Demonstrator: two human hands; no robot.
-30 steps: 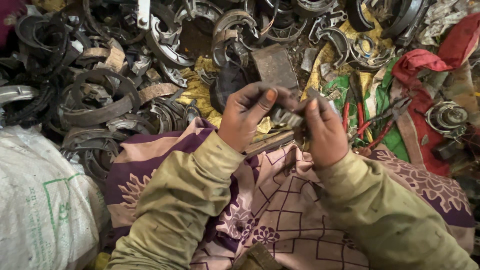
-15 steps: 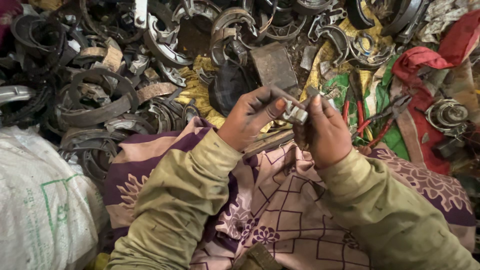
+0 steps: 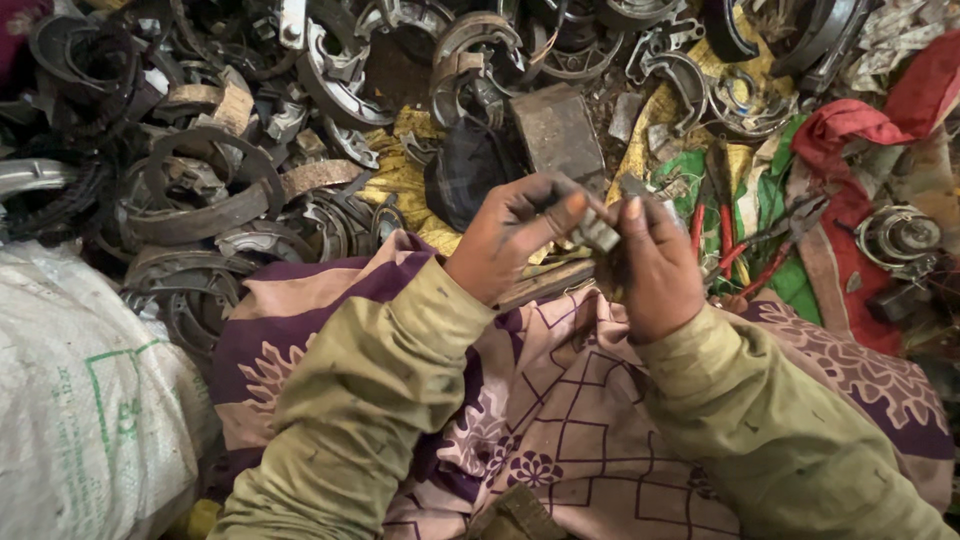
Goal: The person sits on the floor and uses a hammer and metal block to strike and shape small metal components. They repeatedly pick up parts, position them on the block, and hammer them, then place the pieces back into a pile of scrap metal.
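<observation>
Small metal part [image 3: 598, 235] sits dead centre, pinched between both hands above the patterned cloth [image 3: 560, 420] on the lap; left hand [image 3: 510, 240] clamps it from 9 o'clock with thumb and forefinger closed on it; right hand [image 3: 650, 265] grips from 3 o'clock, fingers curled shut around its lower end; exact shape partly hidden by fingers. Judgement: rigid, dense for its size, likely greasy so slippery; edges may be sharp; best held on the flat sides, not corners. Room: tight; pile of curved brake shoes [image 3: 210, 190] fills 9 to 12 o'clock; dark metal block [image 3: 560, 130] just beyond at 12; red-handled pliers [image 3: 745, 245] and green cloth [image 3: 775, 210] near at 2 o'clock; white woven sack [image 3: 80, 400] at 8 o'clock; only free space is over the lap at 6 o'clock.
</observation>
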